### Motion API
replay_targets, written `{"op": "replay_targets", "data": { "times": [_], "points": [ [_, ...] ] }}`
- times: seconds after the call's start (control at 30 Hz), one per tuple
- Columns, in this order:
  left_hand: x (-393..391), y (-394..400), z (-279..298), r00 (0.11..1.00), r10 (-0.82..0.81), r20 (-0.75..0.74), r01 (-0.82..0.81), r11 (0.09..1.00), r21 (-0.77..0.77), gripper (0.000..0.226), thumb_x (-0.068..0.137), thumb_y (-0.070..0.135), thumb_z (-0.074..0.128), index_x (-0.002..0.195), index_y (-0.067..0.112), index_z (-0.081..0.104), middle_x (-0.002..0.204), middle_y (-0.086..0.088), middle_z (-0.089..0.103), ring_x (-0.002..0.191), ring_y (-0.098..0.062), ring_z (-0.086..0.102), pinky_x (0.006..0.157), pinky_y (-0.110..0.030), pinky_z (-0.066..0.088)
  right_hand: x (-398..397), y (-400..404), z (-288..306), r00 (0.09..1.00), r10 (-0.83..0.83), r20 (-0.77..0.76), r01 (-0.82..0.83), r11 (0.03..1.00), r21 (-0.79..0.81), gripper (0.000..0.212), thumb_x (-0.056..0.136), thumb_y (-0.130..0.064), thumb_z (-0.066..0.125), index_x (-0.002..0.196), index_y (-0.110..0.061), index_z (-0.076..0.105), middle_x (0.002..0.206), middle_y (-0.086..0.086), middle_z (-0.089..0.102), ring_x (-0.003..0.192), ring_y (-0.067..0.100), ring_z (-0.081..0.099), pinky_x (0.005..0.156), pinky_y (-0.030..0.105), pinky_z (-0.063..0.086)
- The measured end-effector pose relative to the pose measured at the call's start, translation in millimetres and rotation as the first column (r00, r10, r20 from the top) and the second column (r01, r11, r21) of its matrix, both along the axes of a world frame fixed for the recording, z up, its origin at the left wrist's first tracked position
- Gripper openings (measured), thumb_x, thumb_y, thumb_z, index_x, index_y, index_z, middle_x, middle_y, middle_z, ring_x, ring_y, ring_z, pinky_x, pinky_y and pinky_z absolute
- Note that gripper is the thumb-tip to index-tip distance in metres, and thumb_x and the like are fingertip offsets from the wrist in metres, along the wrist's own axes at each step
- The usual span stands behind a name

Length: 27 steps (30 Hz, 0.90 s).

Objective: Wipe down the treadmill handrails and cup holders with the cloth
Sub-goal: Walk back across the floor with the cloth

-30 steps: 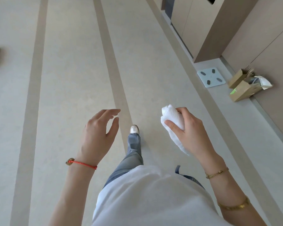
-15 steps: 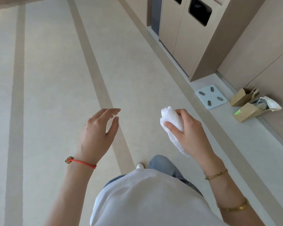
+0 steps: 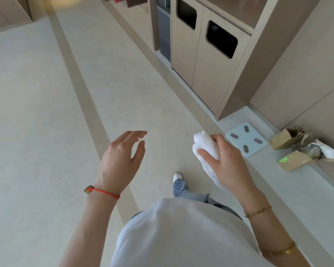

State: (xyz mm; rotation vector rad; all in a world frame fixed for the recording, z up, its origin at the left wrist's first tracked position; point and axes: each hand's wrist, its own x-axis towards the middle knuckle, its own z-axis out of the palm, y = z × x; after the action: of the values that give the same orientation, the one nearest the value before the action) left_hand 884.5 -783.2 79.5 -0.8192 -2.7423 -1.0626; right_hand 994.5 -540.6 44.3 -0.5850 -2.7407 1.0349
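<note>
One white cloth (image 3: 205, 149) shows here, bunched into a soft, wrinkled wad, its upper end bulging above the fingers and its lower end trailing down under the palm. It sits in the right hand (image 3: 225, 162), held out in front of the body above the floor (image 3: 46, 132), thumb pressed across the front and fingers curled round the back, so that grip is closed on it. No treadmill is in view.

Two bin openings (image 3: 221, 39) in a beige cabinet (image 3: 204, 74) by the wall look dark inside; their contents cannot be made out. Two brown paper bags (image 3: 295, 160) lie against the wall at right, one tipped with white and grey wrapping spilling from its mouth. A pale blue scale (image 3: 246, 138) lies flat on the floor between bags and cabinet.

The left hand (image 3: 121, 158) hovers palm down, fingers loosely spread and slightly bent, its grip slack and holding nothing, a red cord (image 3: 102, 192) at the wrist
</note>
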Motion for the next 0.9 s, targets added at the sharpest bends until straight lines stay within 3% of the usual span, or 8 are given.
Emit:
{"op": "replay_targets", "data": {
  "times": [0.1,0.23,0.4,0.57,0.63,0.77,0.9],
  "points": [
    [-63,41,10,0.999,-0.016,-0.038,0.017,1.000,0.014,0.023,0.096,0.011,0.058,0.115,0.014,0.069,0.108,0.004,0.069,0.078,0.003,0.063,0.069,-0.028,0.053,-62,41,13,1.000,-0.005,-0.017,0.006,0.999,0.031,0.045,0.087,-0.063,0.049,0.115,-0.028,0.051,0.097,-0.015,0.059,0.084,0.002,0.052,0.062,0.007,0.034],
    [-136,87,17,0.999,-0.042,-0.020,0.042,0.999,0.005,0.024,0.096,0.011,0.057,0.117,0.012,0.068,0.108,0.001,0.070,0.091,-0.014,0.068,0.081,-0.032,0.056,-133,87,24,1.000,-0.024,-0.006,0.024,0.999,0.036,0.051,0.086,-0.065,0.048,0.118,-0.025,0.051,0.101,-0.011,0.061,0.089,0.007,0.057,0.066,0.017,0.043],
    [-219,138,17,0.996,-0.089,-0.009,0.089,0.996,-0.010,0.023,0.095,0.010,0.059,0.116,0.011,0.069,0.108,-0.001,0.070,0.071,-0.007,0.057,0.078,-0.029,0.054,-207,130,23,0.998,-0.067,0.005,0.067,0.996,0.052,0.054,0.085,-0.066,0.046,0.116,-0.022,0.052,0.100,-0.010,0.061,0.088,0.009,0.058,0.063,0.016,0.041],
    [-314,186,6,0.986,-0.167,0.018,0.167,0.986,-0.007,0.024,0.095,0.009,0.058,0.117,0.009,0.069,0.109,-0.003,0.070,0.094,-0.019,0.068,0.082,-0.040,0.057,-283,164,8,0.991,-0.136,0.016,0.136,0.990,0.038,0.059,0.083,-0.069,0.042,0.117,-0.022,0.052,0.102,-0.007,0.062,0.092,0.012,0.059,0.068,0.021,0.042],
    [-356,205,4,0.981,-0.191,0.011,0.192,0.981,-0.009,0.024,0.095,0.008,0.058,0.117,0.009,0.069,0.109,-0.003,0.070,0.095,-0.020,0.069,0.083,-0.040,0.056,-317,178,4,0.986,-0.166,0.019,0.165,0.986,0.033,0.055,0.085,-0.066,0.045,0.118,-0.022,0.052,0.101,-0.007,0.062,0.091,0.012,0.059,0.069,0.022,0.042],
    [-448,242,6,0.971,-0.236,-0.028,0.236,0.972,-0.010,0.023,0.094,0.007,0.059,0.115,0.008,0.069,0.108,-0.003,0.071,0.092,-0.020,0.069,0.082,-0.036,0.057,-395,207,2,0.973,-0.230,0.025,0.228,0.972,0.057,0.046,0.088,-0.059,0.052,0.117,-0.022,0.052,0.097,-0.008,0.061,0.085,0.010,0.056,0.061,0.010,0.034],
    [-539,281,14,0.948,-0.312,-0.060,0.311,0.950,-0.035,0.024,0.095,0.007,0.058,0.116,0.007,0.069,0.108,-0.004,0.070,0.093,-0.020,0.069,0.083,-0.032,0.055,-472,234,10,0.956,-0.294,-0.012,0.294,0.955,0.024,0.046,0.089,-0.055,0.055,0.118,-0.020,0.052,0.098,-0.007,0.061,0.087,0.011,0.056,0.063,0.019,0.037]
  ]
}}
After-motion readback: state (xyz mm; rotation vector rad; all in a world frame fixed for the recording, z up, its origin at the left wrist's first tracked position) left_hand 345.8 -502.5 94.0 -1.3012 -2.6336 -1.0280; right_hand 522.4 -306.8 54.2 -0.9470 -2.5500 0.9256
